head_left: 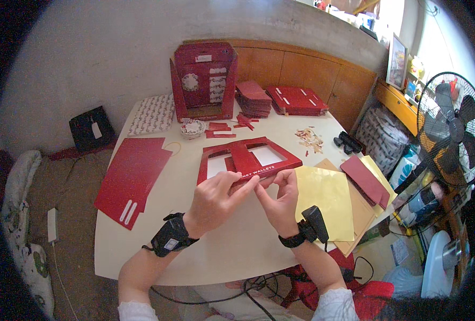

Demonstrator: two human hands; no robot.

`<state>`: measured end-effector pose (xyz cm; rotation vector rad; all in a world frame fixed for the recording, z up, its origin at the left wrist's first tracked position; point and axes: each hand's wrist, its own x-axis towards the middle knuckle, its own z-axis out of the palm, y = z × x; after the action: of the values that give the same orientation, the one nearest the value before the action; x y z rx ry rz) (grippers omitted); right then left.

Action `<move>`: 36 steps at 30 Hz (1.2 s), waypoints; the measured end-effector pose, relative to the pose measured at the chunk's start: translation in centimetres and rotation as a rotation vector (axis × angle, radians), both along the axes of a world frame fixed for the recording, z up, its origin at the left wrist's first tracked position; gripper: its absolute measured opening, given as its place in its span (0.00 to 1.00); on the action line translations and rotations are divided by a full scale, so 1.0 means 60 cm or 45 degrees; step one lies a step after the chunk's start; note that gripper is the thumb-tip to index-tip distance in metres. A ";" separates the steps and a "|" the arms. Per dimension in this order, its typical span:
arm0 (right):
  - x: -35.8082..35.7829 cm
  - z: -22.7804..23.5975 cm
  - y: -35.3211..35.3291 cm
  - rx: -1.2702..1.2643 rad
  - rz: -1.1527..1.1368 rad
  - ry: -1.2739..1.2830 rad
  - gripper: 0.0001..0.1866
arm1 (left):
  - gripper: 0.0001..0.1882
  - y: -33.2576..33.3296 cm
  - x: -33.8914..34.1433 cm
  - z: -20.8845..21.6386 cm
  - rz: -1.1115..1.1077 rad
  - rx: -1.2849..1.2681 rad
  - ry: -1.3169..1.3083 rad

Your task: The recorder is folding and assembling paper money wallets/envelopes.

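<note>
A red cardboard display box point(244, 155) with two cut-out windows lies on the white table in front of me, its printed front edge towards me. My left hand point(214, 202) is closed at that edge, thumb and fingers pressed near its middle. Right beside it, my right hand point(279, 202) pinches the same edge, the two thumbs nearly meeting. Black straps with small devices sit on both wrists. The underside of the box, and part of my fingers behind its edge, are hidden.
A flat red card sheet point(132, 174) lies left; yellow paper point(325, 200) and dark red card pieces point(364, 181) lie right. Behind stand an assembled red display box point(202, 80), a roll of labels point(193, 128) and card stacks point(297, 100). A black fan point(454, 128) stands right.
</note>
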<state>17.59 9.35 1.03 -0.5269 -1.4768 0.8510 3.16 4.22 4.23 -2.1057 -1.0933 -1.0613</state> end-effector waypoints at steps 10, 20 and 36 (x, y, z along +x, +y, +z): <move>0.001 0.005 -0.006 -0.008 -0.088 -0.032 0.16 | 0.20 0.008 -0.004 -0.002 -0.044 0.079 -0.018; 0.003 0.008 -0.009 0.006 -0.151 -0.038 0.16 | 0.14 0.005 -0.004 -0.008 -0.042 0.056 -0.001; 0.007 0.004 -0.001 0.003 -0.140 -0.038 0.14 | 0.12 0.004 -0.011 -0.005 -0.101 0.065 0.031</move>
<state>18.02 9.31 1.24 -0.6156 -1.4616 0.7583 2.52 4.48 3.93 -2.1315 -0.9684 -1.0856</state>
